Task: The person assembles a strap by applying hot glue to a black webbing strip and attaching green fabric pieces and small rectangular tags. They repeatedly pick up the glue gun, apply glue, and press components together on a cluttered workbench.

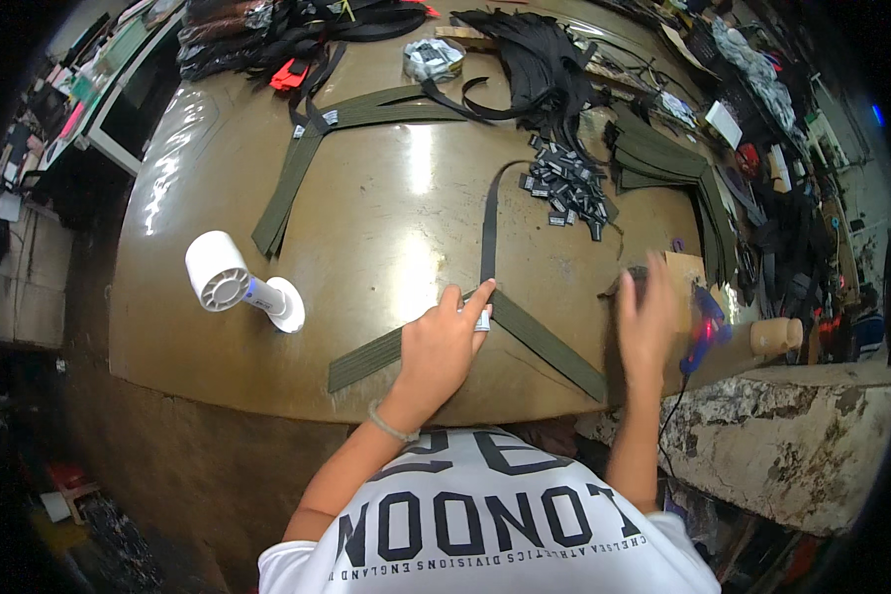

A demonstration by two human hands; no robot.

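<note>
Olive webbing V [549, 345], left hand [436, 351] at its apex

Landmark: white handheld fan [218, 272].
Item: the V, right of the fan, its arms splaying toward you; black strap [489, 238], long axis running from the apex away from you.
Your left hand, the nearer: right of the fan, fingertips on the apex; pinching or pressing, cannot tell.
Your right hand [646, 322]: farther right of the fan, blurred, fingers extended, apart from the webbing, near the blue corded tool [703, 332].
</note>
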